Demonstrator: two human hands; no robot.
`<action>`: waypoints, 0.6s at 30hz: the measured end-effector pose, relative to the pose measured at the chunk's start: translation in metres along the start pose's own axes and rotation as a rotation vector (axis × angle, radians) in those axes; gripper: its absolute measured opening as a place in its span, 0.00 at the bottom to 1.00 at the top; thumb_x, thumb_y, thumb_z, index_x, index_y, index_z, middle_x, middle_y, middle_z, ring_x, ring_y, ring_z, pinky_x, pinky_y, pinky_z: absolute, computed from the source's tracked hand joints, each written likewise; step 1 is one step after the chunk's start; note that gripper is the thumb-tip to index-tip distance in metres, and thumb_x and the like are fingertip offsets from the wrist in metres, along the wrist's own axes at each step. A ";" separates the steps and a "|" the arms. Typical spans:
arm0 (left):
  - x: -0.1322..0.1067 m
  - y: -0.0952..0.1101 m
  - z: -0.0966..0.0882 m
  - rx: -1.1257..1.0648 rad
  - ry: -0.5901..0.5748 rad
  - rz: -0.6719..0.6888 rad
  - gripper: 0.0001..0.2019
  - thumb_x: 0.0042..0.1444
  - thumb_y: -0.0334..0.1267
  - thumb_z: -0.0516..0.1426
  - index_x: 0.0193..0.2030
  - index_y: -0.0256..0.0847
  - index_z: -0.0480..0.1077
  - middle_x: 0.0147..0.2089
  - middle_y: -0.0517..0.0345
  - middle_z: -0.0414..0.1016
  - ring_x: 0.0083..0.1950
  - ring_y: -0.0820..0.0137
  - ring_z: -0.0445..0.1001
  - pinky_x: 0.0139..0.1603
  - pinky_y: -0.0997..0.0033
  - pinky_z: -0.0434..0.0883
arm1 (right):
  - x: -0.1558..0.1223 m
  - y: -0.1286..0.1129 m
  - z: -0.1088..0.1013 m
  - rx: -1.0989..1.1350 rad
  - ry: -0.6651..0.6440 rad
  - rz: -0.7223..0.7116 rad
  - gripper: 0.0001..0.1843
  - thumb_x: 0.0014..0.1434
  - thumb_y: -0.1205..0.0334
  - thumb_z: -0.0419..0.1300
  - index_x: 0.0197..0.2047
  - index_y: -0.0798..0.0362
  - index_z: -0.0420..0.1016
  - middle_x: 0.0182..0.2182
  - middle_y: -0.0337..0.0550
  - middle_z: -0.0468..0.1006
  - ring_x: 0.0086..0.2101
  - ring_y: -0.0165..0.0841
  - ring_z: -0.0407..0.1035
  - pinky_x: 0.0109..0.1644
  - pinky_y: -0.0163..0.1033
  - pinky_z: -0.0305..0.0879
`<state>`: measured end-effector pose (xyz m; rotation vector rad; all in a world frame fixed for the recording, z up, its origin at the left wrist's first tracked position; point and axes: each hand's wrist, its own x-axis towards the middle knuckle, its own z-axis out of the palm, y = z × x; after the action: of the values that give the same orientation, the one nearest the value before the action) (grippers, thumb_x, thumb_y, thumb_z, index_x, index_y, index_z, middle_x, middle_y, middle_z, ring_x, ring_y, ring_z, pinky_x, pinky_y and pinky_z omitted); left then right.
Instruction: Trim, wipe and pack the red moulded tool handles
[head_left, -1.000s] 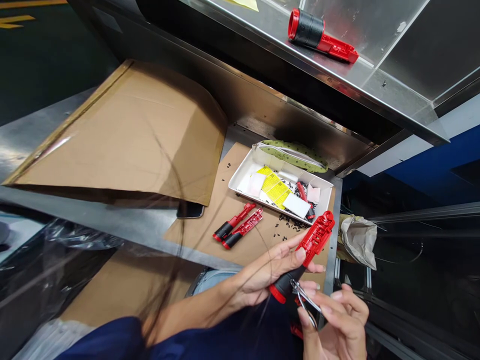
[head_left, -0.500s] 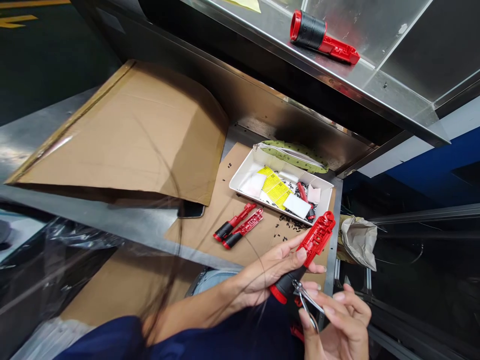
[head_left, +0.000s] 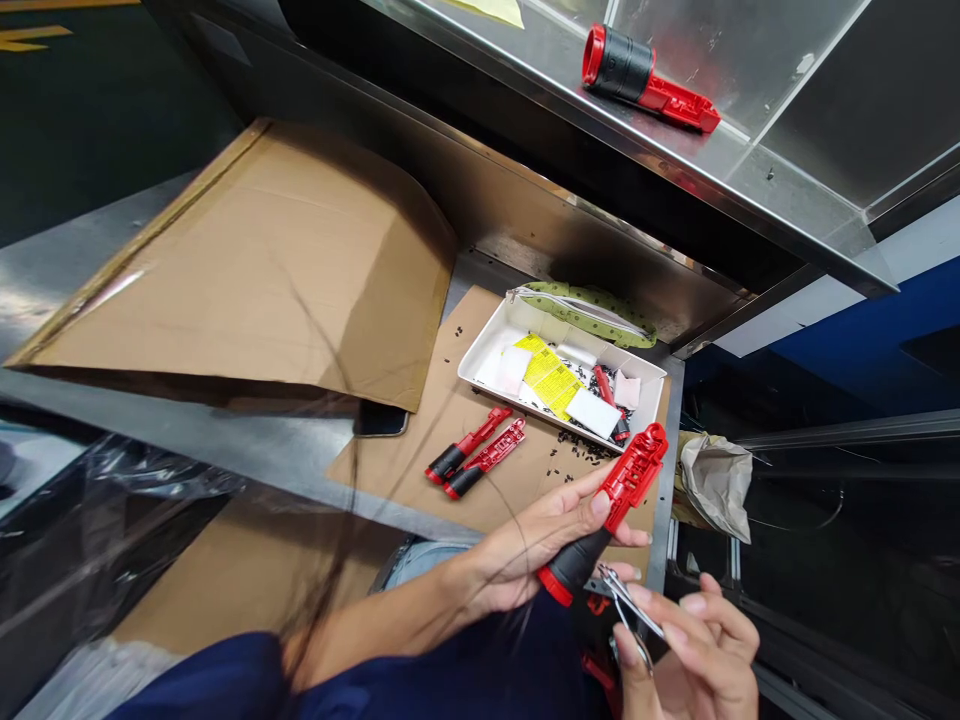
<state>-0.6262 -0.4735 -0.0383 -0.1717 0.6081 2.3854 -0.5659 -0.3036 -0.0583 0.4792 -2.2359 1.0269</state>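
Observation:
My left hand [head_left: 536, 545] grips a red and black plastic tool half [head_left: 609, 510] by its black end, over the table's front edge. The red part points up and away. My right hand [head_left: 694, 650] pinches metal tweezers [head_left: 628, 605] whose tips sit just below the black end of that part. Two more red and black halves [head_left: 476, 455] lie side by side on the cardboard mat [head_left: 420, 440]. Behind them stands a white tray [head_left: 495, 330] with yellow and white labels and small black screws.
A large bent cardboard sheet [head_left: 247, 270] covers the left of the steel table. A green pouch [head_left: 592, 305] lies behind the tray. One red and black part [head_left: 645, 80] rests on the upper steel shelf. A crumpled bag [head_left: 716, 480] hangs at the right. Loose screws dot the mat.
My right hand with the tweezers has drawn slightly down and to the right, away from the black end. The left hand and its part stay put.

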 end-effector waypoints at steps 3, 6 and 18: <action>-0.001 0.001 0.002 0.013 -0.018 0.001 0.43 0.48 0.54 0.70 0.70 0.47 0.62 0.58 0.46 0.75 0.36 0.73 0.80 0.38 0.75 0.76 | 0.004 0.001 0.005 0.079 0.001 -0.060 0.16 0.55 0.68 0.69 0.42 0.48 0.68 0.31 0.36 0.83 0.39 0.38 0.61 0.60 0.51 0.58; -0.001 0.002 0.003 0.015 0.013 -0.016 0.44 0.46 0.55 0.71 0.69 0.47 0.63 0.51 0.48 0.79 0.35 0.73 0.80 0.38 0.76 0.76 | 0.007 -0.005 0.013 0.083 0.020 -0.033 0.14 0.55 0.68 0.69 0.40 0.48 0.69 0.31 0.37 0.83 0.40 0.37 0.62 0.61 0.51 0.57; 0.001 -0.008 -0.008 -0.150 0.036 0.037 0.21 0.57 0.44 0.67 0.55 0.40 0.73 0.38 0.53 0.77 0.52 0.60 0.78 0.49 0.57 0.78 | -0.012 0.010 0.000 0.008 0.250 0.038 0.16 0.56 0.65 0.71 0.42 0.48 0.68 0.34 0.37 0.78 0.40 0.35 0.64 0.60 0.52 0.61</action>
<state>-0.6225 -0.4712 -0.0482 -0.2711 0.4516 2.4691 -0.5630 -0.2967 -0.0718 0.2950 -2.0263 1.0537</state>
